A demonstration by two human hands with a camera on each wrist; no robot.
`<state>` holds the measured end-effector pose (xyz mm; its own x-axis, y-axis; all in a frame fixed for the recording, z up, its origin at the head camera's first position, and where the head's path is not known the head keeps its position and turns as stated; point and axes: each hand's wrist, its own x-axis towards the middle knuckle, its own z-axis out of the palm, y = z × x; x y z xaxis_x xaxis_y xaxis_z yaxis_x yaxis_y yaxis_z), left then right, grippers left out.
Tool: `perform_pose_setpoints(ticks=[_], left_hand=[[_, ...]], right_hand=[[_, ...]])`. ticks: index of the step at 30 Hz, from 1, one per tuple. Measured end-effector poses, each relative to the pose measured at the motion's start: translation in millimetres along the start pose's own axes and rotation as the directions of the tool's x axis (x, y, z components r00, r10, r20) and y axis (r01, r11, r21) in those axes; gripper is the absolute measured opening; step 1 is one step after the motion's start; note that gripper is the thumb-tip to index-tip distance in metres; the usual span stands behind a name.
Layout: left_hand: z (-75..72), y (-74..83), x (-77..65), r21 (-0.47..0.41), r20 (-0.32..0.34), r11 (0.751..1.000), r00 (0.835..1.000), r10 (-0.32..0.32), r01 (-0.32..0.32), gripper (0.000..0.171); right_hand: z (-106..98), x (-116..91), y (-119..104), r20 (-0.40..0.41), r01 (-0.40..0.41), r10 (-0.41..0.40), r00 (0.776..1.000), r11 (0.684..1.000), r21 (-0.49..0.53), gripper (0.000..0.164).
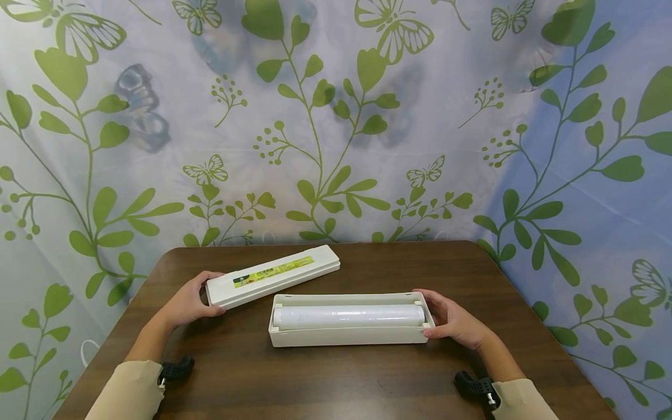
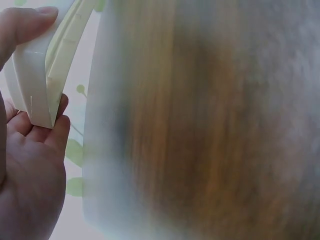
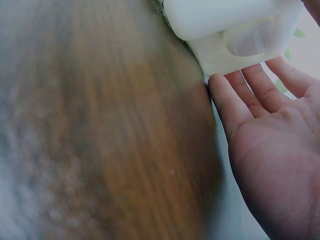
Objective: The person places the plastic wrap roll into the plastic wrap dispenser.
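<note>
My left hand [image 1: 190, 300] grips the left end of a long white lid [image 1: 278, 280], thumb on the near side and fingers on the far side. A yellow-green label runs along the lid's top, and the lid lies slanted, its right end farther back. In the left wrist view the lid's end [image 2: 37, 75] sits between thumb and fingers. My right hand [image 1: 457, 319] holds the right end of a white open box [image 1: 349, 338], thumb at the near corner, fingers round the far one. A roll of cling film [image 1: 349, 317] lies lengthwise inside the box.
Both things are on a brown wooden table [image 1: 346, 379] with rounded far corners. Behind it hangs a curtain [image 1: 336, 146] printed with green leaves and butterflies. Black straps [image 1: 176, 370] sit at both wrists, by the beige sleeves.
</note>
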<state>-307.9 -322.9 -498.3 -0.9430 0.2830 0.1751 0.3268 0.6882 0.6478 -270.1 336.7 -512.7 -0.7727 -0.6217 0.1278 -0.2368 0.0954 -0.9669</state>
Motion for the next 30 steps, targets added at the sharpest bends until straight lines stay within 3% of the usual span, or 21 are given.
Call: perform_pose_setpoints(ticks=[8, 21, 30], left_hand=[[1.4, 7.6, -1.4, -0.045, -0.009, 0.999, 1.0, 0.005, -0.005, 0.081], [4.5, 12.3, -3.1, 0.0, -0.049, 1.0, 0.999, -0.014, 0.014, 0.079], [6.1, 12.1, -3.6, -0.053, -0.077, 0.999, 0.997, -0.001, -0.003, 0.076]], right_hand=[[0.0, 0.0, 0.6, 0.0, 0.001, -0.001, 1.0, 1.0, 0.011, 0.088], [0.2, -0.5, 1.2, 0.005, 0.009, -0.009, 1.0, 1.0, 0.014, 0.088], [-0.5, -0.5, 1.8, 0.001, -0.003, 0.003, 1.0, 1.0, 0.014, 0.088]])
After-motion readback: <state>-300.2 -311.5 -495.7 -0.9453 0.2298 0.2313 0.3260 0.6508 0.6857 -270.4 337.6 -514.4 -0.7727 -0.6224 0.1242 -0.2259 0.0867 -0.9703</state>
